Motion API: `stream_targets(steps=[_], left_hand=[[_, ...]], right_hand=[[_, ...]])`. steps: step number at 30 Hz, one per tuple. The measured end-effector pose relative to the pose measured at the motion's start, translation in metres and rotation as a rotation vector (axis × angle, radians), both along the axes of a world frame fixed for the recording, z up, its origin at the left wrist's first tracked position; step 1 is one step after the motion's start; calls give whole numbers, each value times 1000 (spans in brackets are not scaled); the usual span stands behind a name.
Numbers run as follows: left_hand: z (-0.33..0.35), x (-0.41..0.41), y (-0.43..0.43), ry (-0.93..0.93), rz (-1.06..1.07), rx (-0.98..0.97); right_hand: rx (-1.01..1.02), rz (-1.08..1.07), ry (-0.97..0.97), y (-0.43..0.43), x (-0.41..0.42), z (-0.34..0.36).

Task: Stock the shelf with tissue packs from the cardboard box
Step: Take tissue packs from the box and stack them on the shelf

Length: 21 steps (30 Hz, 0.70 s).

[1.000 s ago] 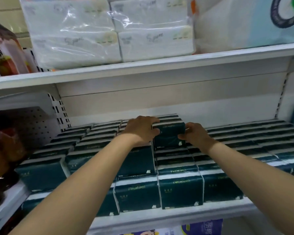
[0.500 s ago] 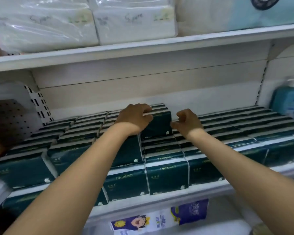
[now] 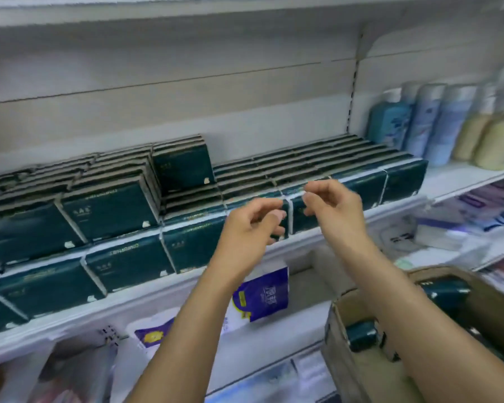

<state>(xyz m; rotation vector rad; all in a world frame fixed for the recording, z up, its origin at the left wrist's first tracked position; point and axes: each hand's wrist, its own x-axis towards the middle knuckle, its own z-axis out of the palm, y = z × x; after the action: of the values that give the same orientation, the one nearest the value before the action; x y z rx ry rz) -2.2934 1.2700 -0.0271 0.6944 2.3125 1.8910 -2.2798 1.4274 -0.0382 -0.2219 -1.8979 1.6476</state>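
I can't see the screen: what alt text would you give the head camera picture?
Two empty bare hands, left hand and right hand, hover with loosely curled fingers before a white metal shelf packed with rows of dark green tissue packs. A brown cardboard box at lower right holds more packs; pastel plastic bottles stand on the right.

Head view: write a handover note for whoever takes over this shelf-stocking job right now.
Left hand and right hand: grip empty, fingers loosely curled, in front of the shelf.
Dark green tissue packs cover the bottom layer. A second layer sits on the left, ending at the raised pack.
Cardboard box, lower right, holds at least two more packs.
Left to do: probably continue the second layer rightward.
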Motion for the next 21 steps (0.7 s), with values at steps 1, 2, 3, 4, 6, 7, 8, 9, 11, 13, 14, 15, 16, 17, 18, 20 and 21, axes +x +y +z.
stream_targets(steps=[1,2,3,4,6,7,8,9,11,13,14,15,16,17,18,20,21], left_hand=[[-10,6,10,-44,-16,-1],[-19,10,19,-87,-26,-6],[-28,14,29,-131,-30,-18],[-38,18,38,-177,-33,-25],[-55,25,56,-278,-35,-39],[-63,30,64,-324,-35,-56],[-72,35,71,-364,-36,-73],[-81,39,77,-400,-37,-89],[-102,47,89,-454,-37,-127],[-126,50,100,-477,-27,-206],[-138,50,106,-478,-16,-259],[-149,49,113,-477,-7,-314],[-160,48,119,-481,-5,-368],[-170,47,125,-482,-8,-422],[-181,46,131,-469,-14,-480],[-199,44,139,-403,-27,-634],[-206,43,140,-375,-35,-720]], right_hand=[[-13,-13,-15,9,9,-9],[-22,-24,-38,18,18,-18],[-30,-33,-70,26,26,-27],[-47,-38,-103,34,34,-36],[-97,-48,-170,49,51,-55],[-121,-60,-195,57,59,-63],[-140,-73,-212,64,67,-72],[-148,-87,-235,71,74,-80],[-170,-106,-299,85,87,-100],[-191,-117,-354,99,96,-122],[-192,-119,-379,105,99,-134],[-182,-118,-411,111,101,-145],[-170,-114,-447,117,102,-157],[-158,-107,-490,122,103,-169],[-154,-99,-532,127,103,-181],[-140,-75,-609,135,101,-207],[-116,-61,-647,138,101,-219]])
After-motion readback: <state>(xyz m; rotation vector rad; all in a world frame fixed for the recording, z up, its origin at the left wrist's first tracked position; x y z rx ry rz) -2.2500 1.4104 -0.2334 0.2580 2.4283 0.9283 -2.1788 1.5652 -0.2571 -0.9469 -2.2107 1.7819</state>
